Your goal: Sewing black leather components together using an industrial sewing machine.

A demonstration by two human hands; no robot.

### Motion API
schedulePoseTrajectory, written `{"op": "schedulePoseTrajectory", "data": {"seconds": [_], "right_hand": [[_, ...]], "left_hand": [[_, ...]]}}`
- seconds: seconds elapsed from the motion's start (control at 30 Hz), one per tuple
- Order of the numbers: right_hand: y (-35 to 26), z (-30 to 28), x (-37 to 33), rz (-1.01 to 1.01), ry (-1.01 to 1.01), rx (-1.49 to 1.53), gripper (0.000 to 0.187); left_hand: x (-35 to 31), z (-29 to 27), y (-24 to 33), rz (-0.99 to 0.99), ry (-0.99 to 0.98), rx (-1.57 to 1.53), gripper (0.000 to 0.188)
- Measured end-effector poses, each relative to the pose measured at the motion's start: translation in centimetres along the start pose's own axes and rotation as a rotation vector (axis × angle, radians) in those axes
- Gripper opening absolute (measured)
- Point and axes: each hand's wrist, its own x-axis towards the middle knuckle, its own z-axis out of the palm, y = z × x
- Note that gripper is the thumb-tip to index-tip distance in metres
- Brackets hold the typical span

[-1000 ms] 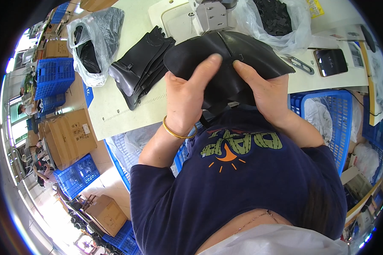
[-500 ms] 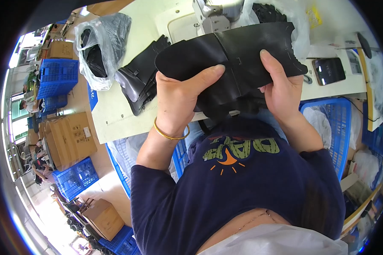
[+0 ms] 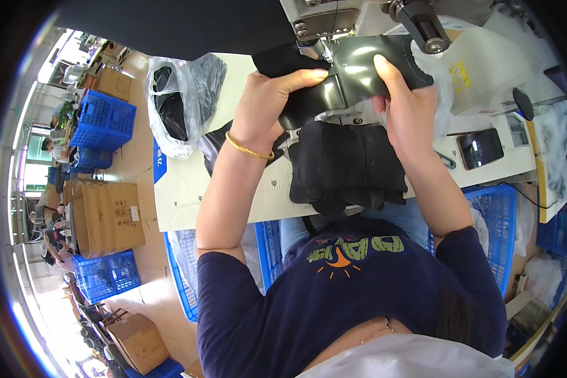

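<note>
A shiny black leather piece (image 3: 361, 60) with a seam down its middle lies under the needle and presser foot of a sewing machine (image 3: 324, 24). My left hand (image 3: 268, 104) pinches its left part, thumb on top beside the seam. On its right part my right hand (image 3: 409, 110) grips near the notched edge, thumb on top, with the other fingers mostly hidden below. Between my forearms, a stack of black pieces (image 3: 346, 164) rests at the table's near edge. More black pieces (image 3: 215, 148) lie partly behind my left forearm.
A clear plastic bag (image 3: 192, 107) with black pieces stands on the left of the white table (image 3: 179, 198). A phone (image 3: 481, 148) lies at the right. Blue crates (image 3: 501, 233) stand below the table edge; cardboard boxes (image 3: 107, 217) are on the floor at left.
Both hands have carried the leather piece forward, under the presser foot. The view has shifted toward the machine, and the black stack near my lap now shows more fully.
</note>
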Motion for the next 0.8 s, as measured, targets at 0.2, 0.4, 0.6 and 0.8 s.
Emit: {"op": "schedulePoseTrajectory", "data": {"seconds": [0.2,0.4,0.6,0.8], "right_hand": [[0.7,-0.1,1.6,0.011,-0.012,0.110,0.009],[0.9,-0.2,1.5,0.028,-0.018,0.105,0.010],[0.9,-0.3,1.5,-0.002,-0.055,0.095,0.010],[1.0,-0.1,1.3,-0.001,-0.008,0.114,0.010]], "left_hand": [[1.8,-0.7,0.3,-0.042,-0.004,0.005,0.014],[1.8,-0.5,-0.1,0.016,-0.005,0.017,0.015],[1.5,-0.1,0.2,0.037,0.008,0.043,0.017],[1.5,-0.2,0.0,0.052,-0.004,0.037,0.017]]}}
